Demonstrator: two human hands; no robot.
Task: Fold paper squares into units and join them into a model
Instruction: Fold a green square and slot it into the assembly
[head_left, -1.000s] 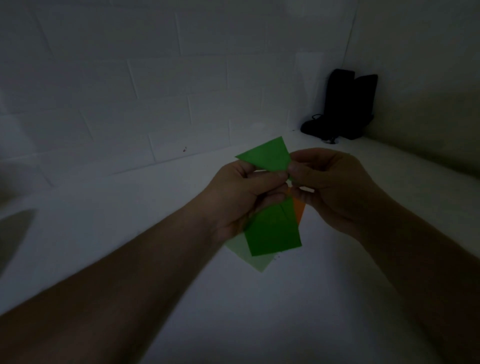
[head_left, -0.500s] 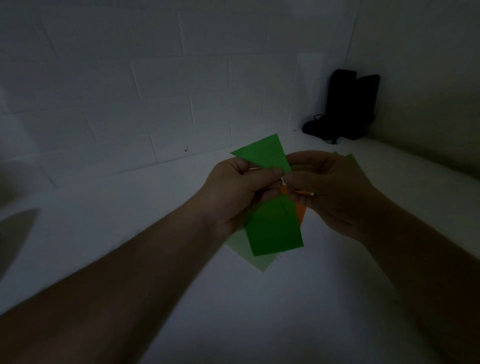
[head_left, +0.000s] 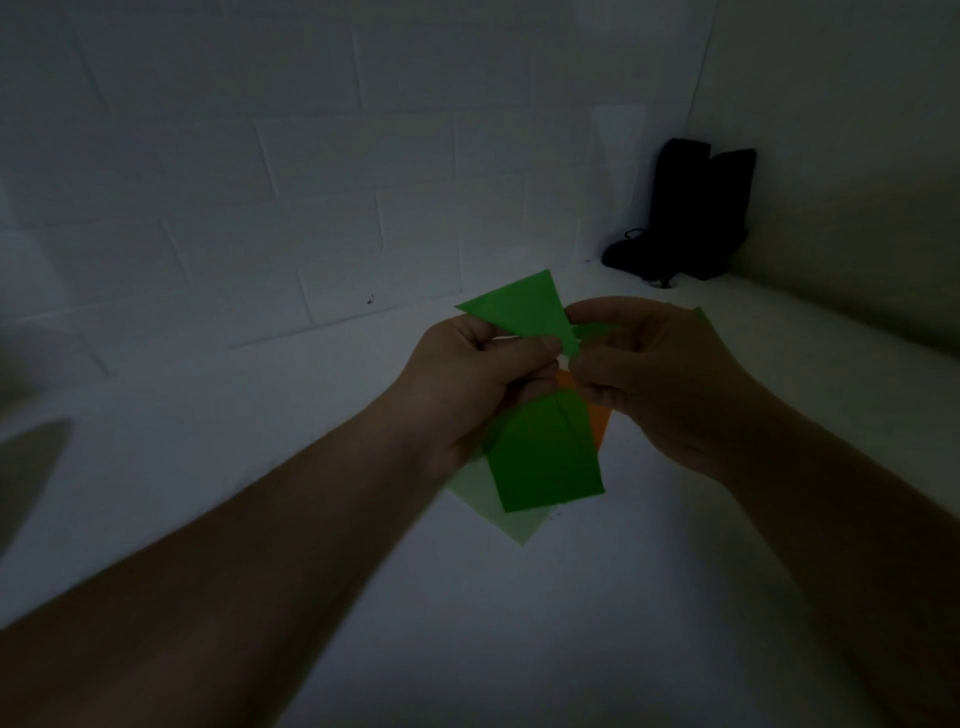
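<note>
Hands pinch green unit (head_left: 540, 452): left hand (head_left: 467, 379), right hand (head_left: 644, 374); each grip closed on paper. Advise seating flap fully before releasing.

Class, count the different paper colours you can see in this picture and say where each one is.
3. Bright green paper is held in both hands; pale green paper lies beneath it; orange paper peeks out by the right hand. More may be hidden behind the hands.

- The bright green folded paper unit (head_left: 545, 457) vanishes at its middle behind both hands
- The pale green paper sheet (head_left: 511, 519) and orange paper piece (head_left: 597, 423) show only slivers
- The black object in the corner (head_left: 685, 213) is too dark to identify
</note>
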